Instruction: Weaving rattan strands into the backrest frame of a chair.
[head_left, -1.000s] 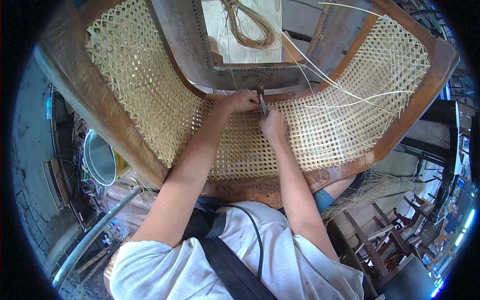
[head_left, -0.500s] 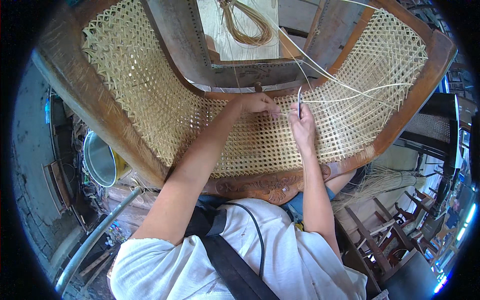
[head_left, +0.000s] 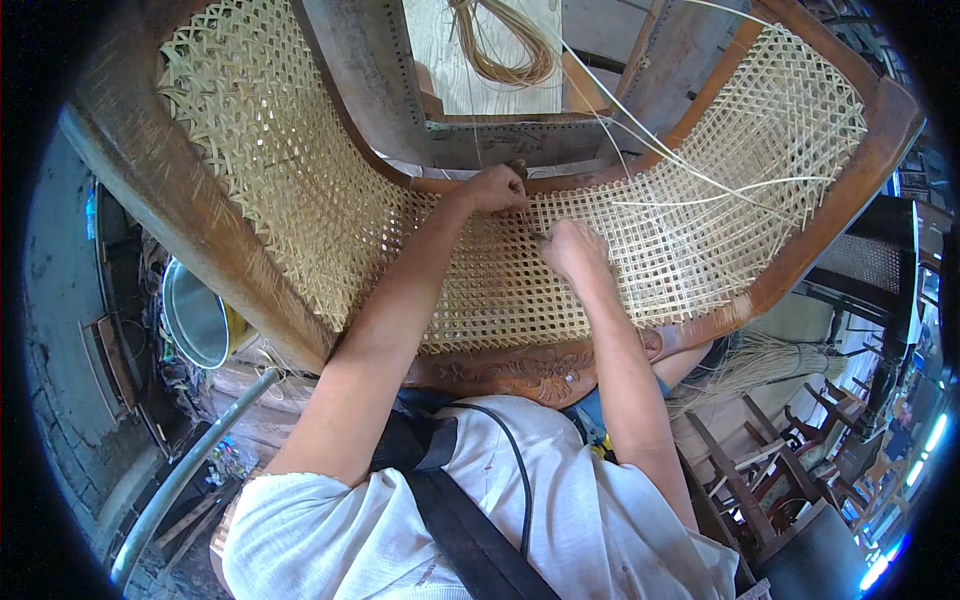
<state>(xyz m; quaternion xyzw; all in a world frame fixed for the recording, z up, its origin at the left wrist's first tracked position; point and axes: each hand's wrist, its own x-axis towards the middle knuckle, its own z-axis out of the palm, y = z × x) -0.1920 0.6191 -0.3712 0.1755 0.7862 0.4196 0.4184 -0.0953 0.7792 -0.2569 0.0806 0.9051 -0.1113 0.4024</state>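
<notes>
A person in a white shirt (head_left: 540,500) leans over a broad cane panel (head_left: 490,290), which curves across a carved wooden frame (head_left: 845,205) directly in front of the body. The left hand (head_left: 497,188), fingers curled inward, rests at the inner wooden edge beside a dark knob (head_left: 518,167); whether it pinches a strand cannot be told. The right hand (head_left: 577,248) is closed over the weave, just apart from the left, around a tool (head_left: 541,240) (only a small dark tip shows). Long loose strands (head_left: 738,193) trail across the panel's right side. Beyond the frame, a coil of cane (head_left: 515,76) hangs before a pale board (head_left: 500,101); a pail (head_left: 193,318) stands at left.
</notes>
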